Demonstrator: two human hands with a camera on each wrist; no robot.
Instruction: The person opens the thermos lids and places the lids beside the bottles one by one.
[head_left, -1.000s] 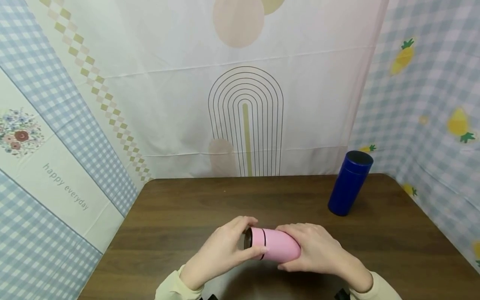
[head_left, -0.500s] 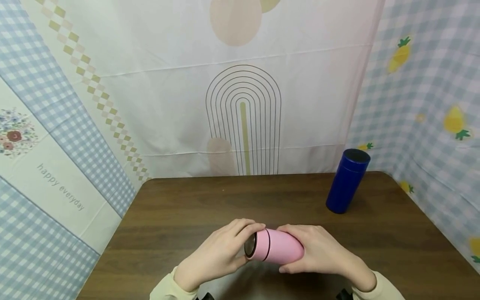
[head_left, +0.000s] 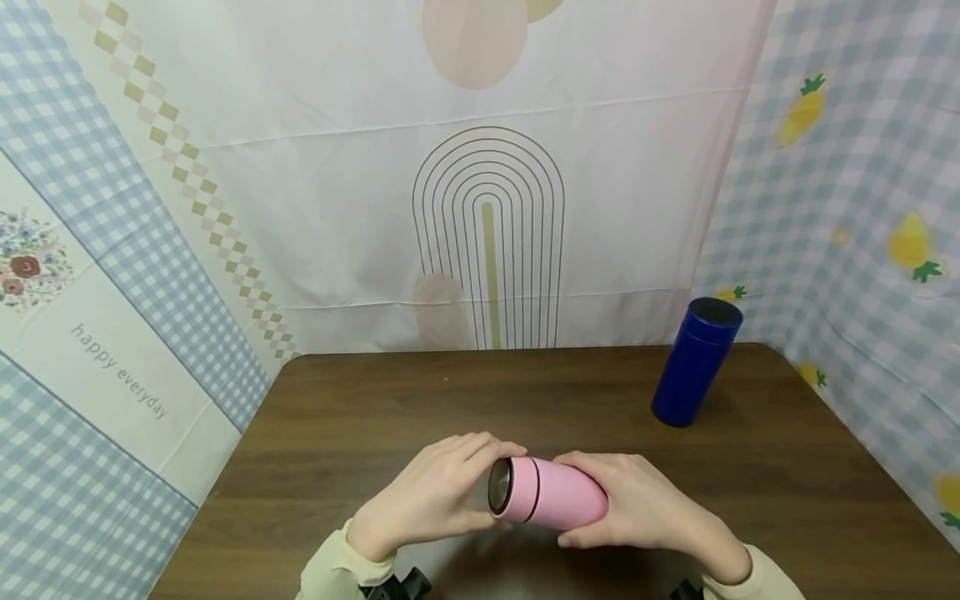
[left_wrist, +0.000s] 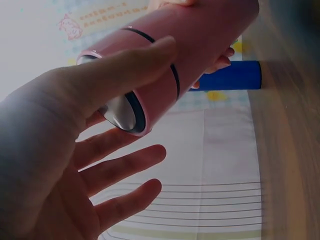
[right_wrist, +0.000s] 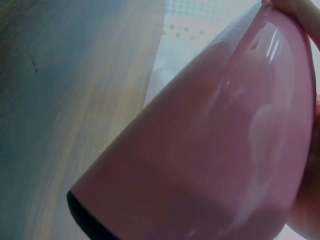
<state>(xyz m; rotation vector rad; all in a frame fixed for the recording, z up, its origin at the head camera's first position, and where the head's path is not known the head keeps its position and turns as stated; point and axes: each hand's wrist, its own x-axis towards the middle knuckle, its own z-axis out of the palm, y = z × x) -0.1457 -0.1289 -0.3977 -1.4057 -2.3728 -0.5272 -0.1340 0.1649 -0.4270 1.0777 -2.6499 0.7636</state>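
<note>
A pink thermos flask [head_left: 572, 497] lies tilted in the air over the wooden table, its lid [head_left: 522, 493] facing left. My right hand [head_left: 637, 502] grips the rounded base end, thumb below and fingers over the top. At the lid, my left hand [head_left: 427, 498] has its thumb on one side and a forefinger on the other. The left wrist view shows the thumb [left_wrist: 125, 72] across the lid's pink side, beside its silvery end disc [left_wrist: 120, 113], with the other fingers spread. Pink flask wall [right_wrist: 200, 145] fills most of the right wrist view.
A dark blue flask [head_left: 688, 375] stands upright at the table's back right. The brown wooden table [head_left: 360, 400] ends at a patterned cloth backdrop [head_left: 337, 233], with checked cloth [head_left: 885, 333] along the right.
My left thumb has moved off the lid's near side to below it, and my forefinger has come over its top. The lid end has turned more into view. My right hand keeps its grip.
</note>
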